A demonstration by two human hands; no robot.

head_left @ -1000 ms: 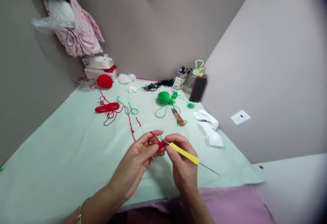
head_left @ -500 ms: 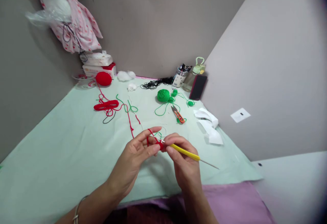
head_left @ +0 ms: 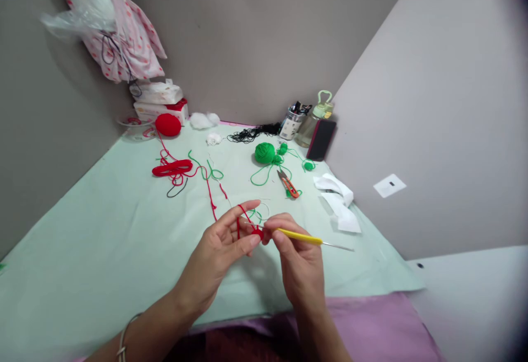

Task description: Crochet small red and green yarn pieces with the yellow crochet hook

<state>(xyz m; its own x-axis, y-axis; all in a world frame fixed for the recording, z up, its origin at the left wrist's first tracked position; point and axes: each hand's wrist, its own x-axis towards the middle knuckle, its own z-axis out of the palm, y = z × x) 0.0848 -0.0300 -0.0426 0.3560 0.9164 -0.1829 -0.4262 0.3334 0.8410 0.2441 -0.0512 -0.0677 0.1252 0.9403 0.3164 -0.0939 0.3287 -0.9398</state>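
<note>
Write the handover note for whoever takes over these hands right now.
Left hand: pinches the small red crochet piece, red yarn looped over the forefinger.
Right hand: grip shut on the yellow crochet hook, tip at the piece.
Red yarn runs back to the red ball at the far left of the table.
Done: a small red start is worked. Left: the piece is still tiny.
Snips lie near the green ball.

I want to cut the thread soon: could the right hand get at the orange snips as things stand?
Probably yes, but not freely: the right hand grips the yellow crochet hook. The orange snips lie beyond it on the green cloth with nothing between.
</note>
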